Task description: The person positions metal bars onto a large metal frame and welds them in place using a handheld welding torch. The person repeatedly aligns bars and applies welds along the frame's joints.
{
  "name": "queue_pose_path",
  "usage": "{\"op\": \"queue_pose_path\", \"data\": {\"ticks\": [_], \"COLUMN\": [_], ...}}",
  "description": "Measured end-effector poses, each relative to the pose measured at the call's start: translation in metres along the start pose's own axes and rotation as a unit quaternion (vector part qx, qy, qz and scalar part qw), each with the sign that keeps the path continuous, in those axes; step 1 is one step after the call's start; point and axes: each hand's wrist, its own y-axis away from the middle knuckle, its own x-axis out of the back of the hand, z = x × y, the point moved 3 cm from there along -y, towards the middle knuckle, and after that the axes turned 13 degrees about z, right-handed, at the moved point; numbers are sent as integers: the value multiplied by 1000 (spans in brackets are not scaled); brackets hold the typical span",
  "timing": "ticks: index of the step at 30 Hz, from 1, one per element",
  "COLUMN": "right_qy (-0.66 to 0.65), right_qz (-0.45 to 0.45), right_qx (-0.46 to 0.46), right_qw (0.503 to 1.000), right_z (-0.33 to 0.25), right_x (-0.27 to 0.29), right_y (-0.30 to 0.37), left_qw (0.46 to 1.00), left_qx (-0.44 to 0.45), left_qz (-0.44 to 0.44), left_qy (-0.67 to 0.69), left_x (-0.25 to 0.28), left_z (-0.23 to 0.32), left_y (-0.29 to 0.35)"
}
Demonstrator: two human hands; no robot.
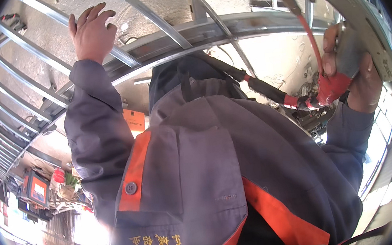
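Note:
My left hand (91,34) is at the upper left over a frame of shiny metal bars (158,24). Its fingers are spread and slightly curled, with nothing visible in them; whether it touches the bar beneath is unclear. At the upper right my right hand (366,75) is wrapped round a grey metal clamp-like tool (365,16), whose exact kind I cannot make out. Red wrapping (332,89) covers part of the grip. A thin red lead (309,36) rises along it, and a thick black cable (266,89) with red tape bands runs from it across my lap.
Evenly spaced bars (18,85) fill the left side, joined to a long curved-looking rail (262,24). Below my left arm are an orange box (134,120) and a dark, orange-faced machine (37,189) among clutter. Scraps and wires lie on the concrete floor (156,6).

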Motion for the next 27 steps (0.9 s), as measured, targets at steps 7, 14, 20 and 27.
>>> {"op": "queue_pose_path", "data": {"ticks": [7,14,20,27], "right_qy": [-65,-93,-131,19], "right_qz": [60,182,250,76], "right_qx": [-9,37,64,-126], "right_qw": [996,978,957,989], "right_z": [12,3,-28,11], "right_x": [74,138,204,133], "right_y": [121,222,229,64], "left_qw": [989,972,990,993], "left_qx": [76,-108,-126,-87], "left_qz": [30,159,-63,-57], "left_qy": [120,132,14,63], "left_x": [9,18,5,6], "left_z": [-3,111,116,117], "left_y": [-15,-45,-42,-47]}}
